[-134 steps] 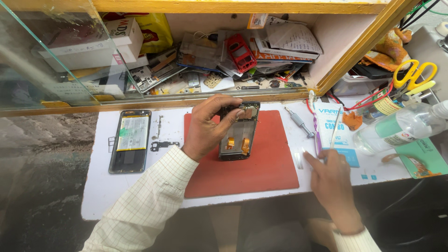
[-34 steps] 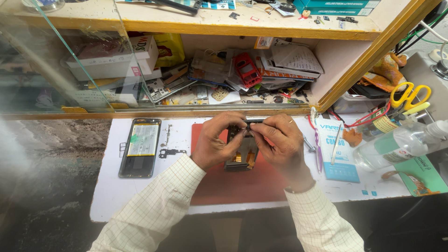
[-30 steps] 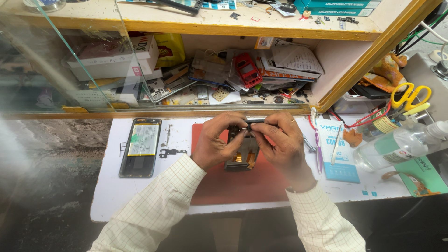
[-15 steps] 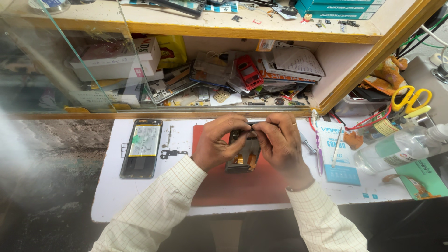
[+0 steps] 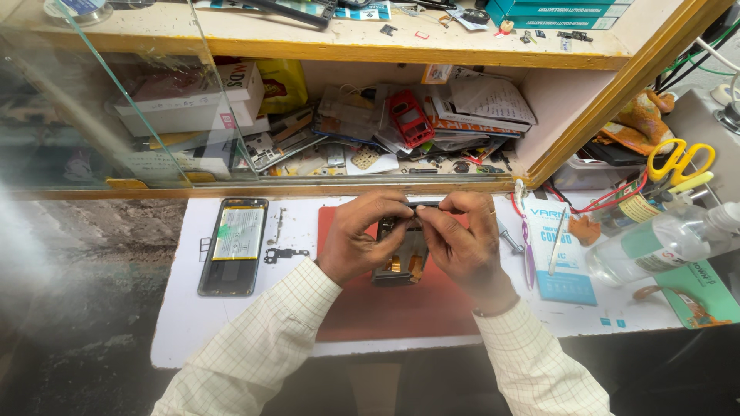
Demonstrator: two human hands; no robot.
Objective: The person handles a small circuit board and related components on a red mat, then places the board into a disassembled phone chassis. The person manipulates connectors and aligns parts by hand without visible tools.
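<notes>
Risk first: we judge the opened phone chassis [image 5: 401, 258] could slip or tip, since both hands pinch only its top edge while its lower end rests on the red mat [image 5: 401, 316]. A hard pull there might tear a thin flex part or bend the frame; we can't tell what exactly sits between the fingertips, too small.

Left hand [image 5: 358, 243]: closed in a narrow pinch on the chassis top-left corner, palm covering the left side of it. Right hand [image 5: 462, 239]: also pinched narrow on the top edge, just right of the chassis, thumb touching it.

All relative to the red mat: chassis lies on its upper middle, under and between both hands. The other phone with exposed battery [image 5: 233, 245] lies left of the mat on the white worktop [image 5: 185, 331], well apart from the hands. Small loose bracket [image 5: 281, 253] sits between that phone and the mat; it could get swept off by the left sleeve. Tweezers [image 5: 556, 250] lie right of the mat.
</notes>
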